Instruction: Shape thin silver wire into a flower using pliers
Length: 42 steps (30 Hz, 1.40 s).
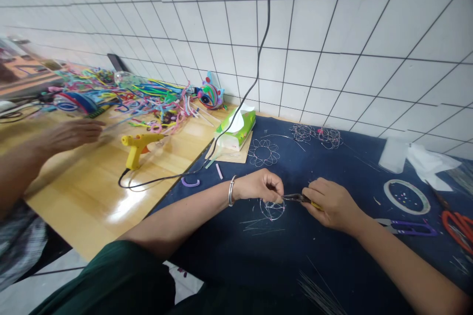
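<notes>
My left hand (pixel 260 187), with a silver bangle at the wrist, pinches a round wire frame (pixel 272 210) made of thin bent loops with small beads on it. My right hand (pixel 330 204) is closed around a pair of pliers (pixel 295 198) with a yellow handle. The jaws of the pliers point left and meet the wire at my left fingertips. Whether they grip it is too small to tell. Loose cut wires (pixel 260 227) lie just below the frame on the dark blue cloth (pixel 236 251).
Behind my hands lie a flower-shaped wire ring (pixel 264 152) and beaded wire bundles (pixel 330 138). To the right are a tape roll (pixel 388 197), purple-handled snips (pixel 417 227) and red-handled scissors (pixel 458 229). Leftward are a tissue pack (pixel 238 133), a yellow glue gun (pixel 138 145) and another person's hand (pixel 76 135).
</notes>
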{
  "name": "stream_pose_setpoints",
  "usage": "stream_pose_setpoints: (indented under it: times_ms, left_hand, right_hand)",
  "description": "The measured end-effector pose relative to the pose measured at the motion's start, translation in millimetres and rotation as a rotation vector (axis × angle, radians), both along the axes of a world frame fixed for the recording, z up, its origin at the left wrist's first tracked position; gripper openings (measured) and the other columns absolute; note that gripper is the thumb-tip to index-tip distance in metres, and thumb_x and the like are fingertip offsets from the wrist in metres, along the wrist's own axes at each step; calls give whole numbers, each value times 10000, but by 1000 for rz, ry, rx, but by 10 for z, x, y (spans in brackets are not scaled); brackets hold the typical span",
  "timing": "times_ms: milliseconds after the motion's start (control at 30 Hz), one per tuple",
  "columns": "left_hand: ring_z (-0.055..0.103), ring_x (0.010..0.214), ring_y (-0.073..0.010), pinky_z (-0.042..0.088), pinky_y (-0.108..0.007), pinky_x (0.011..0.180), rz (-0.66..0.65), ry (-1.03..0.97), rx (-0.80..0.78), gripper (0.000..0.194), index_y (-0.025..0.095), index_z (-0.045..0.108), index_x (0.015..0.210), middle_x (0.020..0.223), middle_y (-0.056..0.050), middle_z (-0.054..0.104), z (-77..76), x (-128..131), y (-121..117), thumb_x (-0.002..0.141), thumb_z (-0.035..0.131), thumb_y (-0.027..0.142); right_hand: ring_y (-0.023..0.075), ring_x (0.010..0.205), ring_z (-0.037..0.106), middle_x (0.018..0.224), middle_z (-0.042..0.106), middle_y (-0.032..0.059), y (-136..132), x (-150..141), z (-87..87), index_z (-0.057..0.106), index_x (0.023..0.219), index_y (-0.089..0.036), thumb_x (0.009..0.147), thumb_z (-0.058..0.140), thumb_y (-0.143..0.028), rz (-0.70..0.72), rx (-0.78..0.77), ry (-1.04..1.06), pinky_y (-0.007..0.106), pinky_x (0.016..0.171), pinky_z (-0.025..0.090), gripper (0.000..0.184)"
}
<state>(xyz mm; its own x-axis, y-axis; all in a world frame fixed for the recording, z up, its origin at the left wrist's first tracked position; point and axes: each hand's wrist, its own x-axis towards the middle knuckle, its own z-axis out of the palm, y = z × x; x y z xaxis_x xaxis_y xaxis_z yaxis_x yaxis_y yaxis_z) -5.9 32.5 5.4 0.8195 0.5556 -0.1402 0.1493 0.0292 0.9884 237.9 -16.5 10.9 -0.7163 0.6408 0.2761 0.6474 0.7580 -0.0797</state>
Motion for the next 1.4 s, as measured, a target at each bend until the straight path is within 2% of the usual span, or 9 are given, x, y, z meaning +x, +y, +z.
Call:
stream_pose_setpoints:
  times_ms: [567,933,1133,1400]
  left_hand:
    - [429,465,-34,340,-154,457,-4,22,17,182,91,616,719,555,23,520,17,-27,44,665,670,256]
    - [447,499,-33,355,-149,489,38,53,73,94,96,615,698,578,23,532,12,-19,39,665,638,181]
    - [458,493,-35,359,-149,484,58,50,88,99,99,623,700,572,26,544,22,-27,41,651,649,181]
    - [452,500,-35,361,-160,493,98,38,76,131,104,633,725,589,22,548,-19,-12,27,656,658,211]
  right_hand:
    - [147,722,466,758,526,40,-25,-13,-17,578,899,-177,825,471,-294,-43,-20,7,270,644,356,175]
    - [169,773,502,794,556,60,-10,-27,-14,576,900,-174,815,487,-297,-52,-27,71,296,675,392,174]
    - [155,754,516,806,566,53,-10,-19,-78,564,913,-177,822,480,-281,-48,-87,66,283,668,406,162]
    - [145,736,535,799,582,53,-21,-46,-130,556,915,-175,825,482,-261,-45,-30,135,270,664,427,145]
